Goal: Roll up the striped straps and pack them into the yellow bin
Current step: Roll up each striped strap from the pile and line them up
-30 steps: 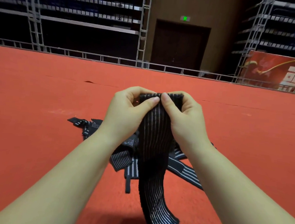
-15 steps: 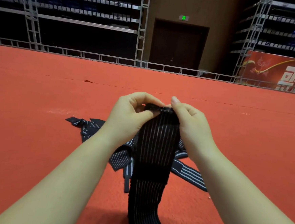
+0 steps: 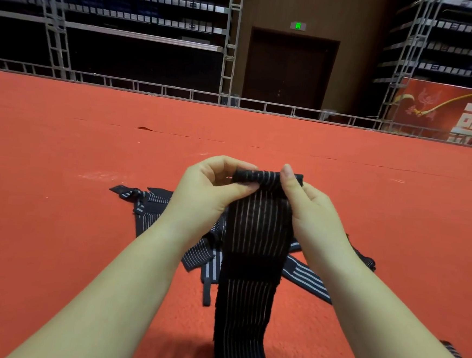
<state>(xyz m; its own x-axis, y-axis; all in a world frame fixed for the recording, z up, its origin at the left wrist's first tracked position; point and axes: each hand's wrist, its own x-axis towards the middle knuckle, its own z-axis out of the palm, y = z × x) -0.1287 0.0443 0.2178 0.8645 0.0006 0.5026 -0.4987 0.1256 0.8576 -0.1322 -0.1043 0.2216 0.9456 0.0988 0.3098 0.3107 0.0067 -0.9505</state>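
A loose heap of black white-striped elastic straps (image 3: pixel 153 209) is seen lying on the red carpeted floor (image 3: pixel 46 164), spreading from the left behind both forearms. Nearer the middle, the left hand (image 3: pixel 208 190) is raised above the heap, its thumb and curled fingers pinching the left end of a small rolled top edge. That roll belongs to a long black striped elastic strap (image 3: pixel 255 237), held upright between both hands, its tail hanging down to the floor at the bottom of the view. A plain black band (image 3: pixel 250 264) is shown crossing the strap halfway down. The right end of the roll is gripped by the right hand (image 3: pixel 309 207), thumb raised against it. At far right, a red printed banner (image 3: pixel 446 113) is visible beyond a low metal railing (image 3: pixel 179 91).
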